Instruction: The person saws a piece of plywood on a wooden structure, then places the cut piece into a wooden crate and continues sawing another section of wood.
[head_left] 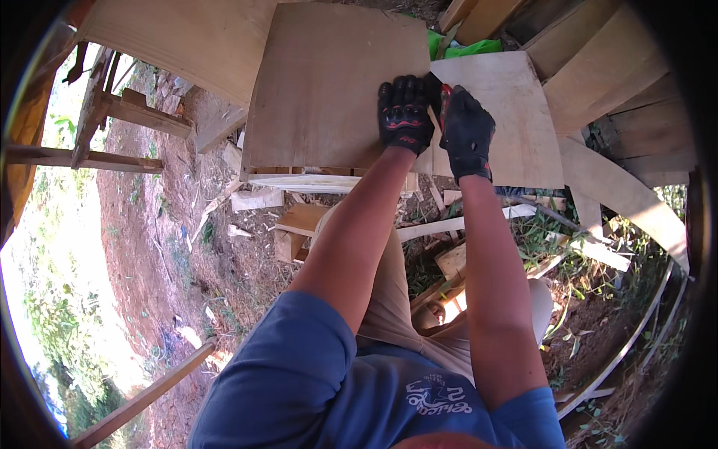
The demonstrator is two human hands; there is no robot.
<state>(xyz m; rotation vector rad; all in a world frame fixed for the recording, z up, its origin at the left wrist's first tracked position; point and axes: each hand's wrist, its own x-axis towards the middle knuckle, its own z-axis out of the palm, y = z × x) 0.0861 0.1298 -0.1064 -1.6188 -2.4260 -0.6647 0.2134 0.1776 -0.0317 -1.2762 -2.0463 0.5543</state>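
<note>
My left hand [406, 116], in a black glove with red trim, lies flat on a thin brown wooden board [329, 82], near its right edge. Its fingers stretch away from me, side by side. Just right of it, my gloved right hand [468, 133] is closed around a hand tool with a red part [446, 96] and a dark, flat part at the board's edge. The glove hides most of this tool, so its exact kind does not show. Under the right hand is a paler wooden sheet [501, 112], beside the brown board.
Another wide board [187, 45] lies at the far left. Planks [606, 67] lean at the far right, near a curved wooden strip [628, 191]. Wood offcuts [299, 221] litter the dirt around my legs. Bright green material [471, 49] shows behind the boards.
</note>
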